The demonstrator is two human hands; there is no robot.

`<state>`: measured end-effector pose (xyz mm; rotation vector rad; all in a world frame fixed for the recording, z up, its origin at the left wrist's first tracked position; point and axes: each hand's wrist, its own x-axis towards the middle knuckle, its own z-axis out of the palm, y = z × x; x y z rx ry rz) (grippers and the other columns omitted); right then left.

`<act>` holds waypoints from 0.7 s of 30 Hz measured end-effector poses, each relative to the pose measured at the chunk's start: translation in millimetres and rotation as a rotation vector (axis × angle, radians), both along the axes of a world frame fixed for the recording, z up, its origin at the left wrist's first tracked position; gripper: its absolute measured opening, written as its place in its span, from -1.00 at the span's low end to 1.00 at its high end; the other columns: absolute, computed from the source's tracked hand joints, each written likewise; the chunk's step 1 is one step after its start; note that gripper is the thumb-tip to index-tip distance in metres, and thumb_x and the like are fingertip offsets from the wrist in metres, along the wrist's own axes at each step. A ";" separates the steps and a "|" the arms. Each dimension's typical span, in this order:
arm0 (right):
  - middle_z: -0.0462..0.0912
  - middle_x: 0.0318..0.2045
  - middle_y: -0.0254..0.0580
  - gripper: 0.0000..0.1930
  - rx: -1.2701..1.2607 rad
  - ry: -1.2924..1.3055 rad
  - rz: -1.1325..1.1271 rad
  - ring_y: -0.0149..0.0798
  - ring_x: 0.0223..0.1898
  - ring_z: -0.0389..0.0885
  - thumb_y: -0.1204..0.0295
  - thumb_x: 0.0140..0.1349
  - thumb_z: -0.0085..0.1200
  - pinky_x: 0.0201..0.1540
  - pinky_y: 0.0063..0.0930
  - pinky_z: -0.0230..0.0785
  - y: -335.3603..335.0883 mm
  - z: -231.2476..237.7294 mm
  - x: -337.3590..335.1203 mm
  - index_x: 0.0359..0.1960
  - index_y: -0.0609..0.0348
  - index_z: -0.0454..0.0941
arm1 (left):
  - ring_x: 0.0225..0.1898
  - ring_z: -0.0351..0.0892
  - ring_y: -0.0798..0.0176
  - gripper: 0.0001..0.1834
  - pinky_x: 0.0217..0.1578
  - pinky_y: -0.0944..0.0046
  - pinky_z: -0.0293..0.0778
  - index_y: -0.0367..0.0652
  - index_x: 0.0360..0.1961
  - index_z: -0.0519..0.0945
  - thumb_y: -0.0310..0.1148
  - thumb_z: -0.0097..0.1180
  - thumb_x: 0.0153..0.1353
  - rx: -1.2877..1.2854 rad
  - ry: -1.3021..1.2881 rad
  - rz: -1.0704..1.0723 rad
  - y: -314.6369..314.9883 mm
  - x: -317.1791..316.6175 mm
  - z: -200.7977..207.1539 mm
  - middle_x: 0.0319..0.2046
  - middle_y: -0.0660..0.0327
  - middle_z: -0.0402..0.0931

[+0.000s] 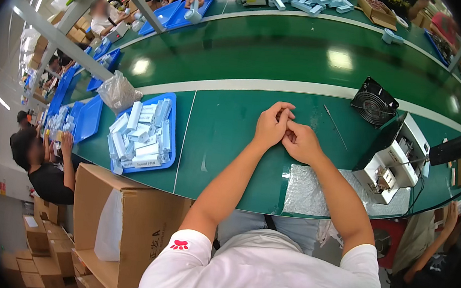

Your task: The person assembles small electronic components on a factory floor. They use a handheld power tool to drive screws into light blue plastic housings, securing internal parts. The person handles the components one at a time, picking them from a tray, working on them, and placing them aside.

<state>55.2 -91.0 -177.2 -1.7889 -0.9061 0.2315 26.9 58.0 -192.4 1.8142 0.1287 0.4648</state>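
Note:
My left hand (271, 127) and my right hand (303, 144) rest together on the green tabletop, their fingertips touching. Both have curled fingers pressed together, and no object shows in either. To the right of them lies a thin screwdriver-like tool (335, 127), apart from my hands. A sheet of bubble wrap (308, 192) is spread under my right forearm. Farther right stands a white and black benchtop machine (390, 171) with a metal fixture on its front. Behind it is a black fan (375, 104) in a square frame.
Left of me, a blue tray (173, 133) holds several light-blue boxes (148, 131), beside a clear plastic bag (118, 93). A large open carton (146, 230) stands below the table edge. Beyond runs a green conveyor belt (260, 53). Other people work across it and at both sides.

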 end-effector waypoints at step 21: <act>0.63 -0.51 -0.26 -0.89 -0.053 0.053 0.037 -0.27 -0.48 0.61 0.55 0.14 0.17 -0.39 -0.37 0.46 -0.4 4.5 5.3 -0.29 0.12 0.65 | 0.35 0.21 -0.24 -0.13 0.27 -0.21 0.18 -0.05 0.36 0.38 -0.15 0.46 0.02 1.120 -0.244 0.982 206.4 78.9 44.2 0.34 -0.11 0.21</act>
